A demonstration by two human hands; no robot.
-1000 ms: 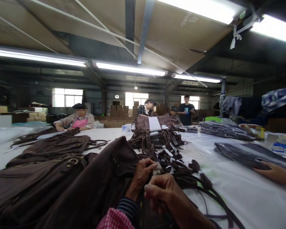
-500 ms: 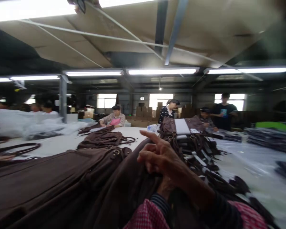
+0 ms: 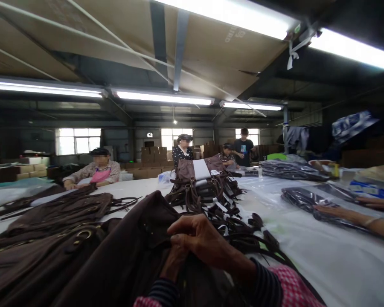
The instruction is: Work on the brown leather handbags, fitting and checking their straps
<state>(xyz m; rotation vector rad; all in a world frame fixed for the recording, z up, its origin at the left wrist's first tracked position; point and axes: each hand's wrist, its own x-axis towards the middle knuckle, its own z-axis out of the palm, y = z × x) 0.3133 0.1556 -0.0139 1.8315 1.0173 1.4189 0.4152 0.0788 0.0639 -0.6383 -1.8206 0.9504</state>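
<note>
A dark brown handbag (image 3: 128,238) stands tilted up right in front of me. My right hand (image 3: 205,243) is closed at its upper right edge, with thumb and bent forefinger pinching the brown material. Beneath it, my left hand (image 3: 176,261) reaches up against the bag; its fingers are hidden behind the right hand and the material. More brown bags (image 3: 60,213) with brass-coloured rings lie to the left. Beyond my hands is a stack of brown bags (image 3: 184,170) wrapped with a white band, their straps trailing toward me.
A white table (image 3: 333,256) spreads to the right. There, a co-worker's hands (image 3: 342,213) rest on plastic-wrapped dark items (image 3: 304,200). Another wrapped pile (image 3: 291,168) lies farther back. Several people stand or sit across the table, with cardboard boxes (image 3: 153,155) behind them.
The view has swung to the right, bringing the co-worker's hands into sight. My right forefinger, stretched out before, is now bent against the thumb at the bag's edge.
</note>
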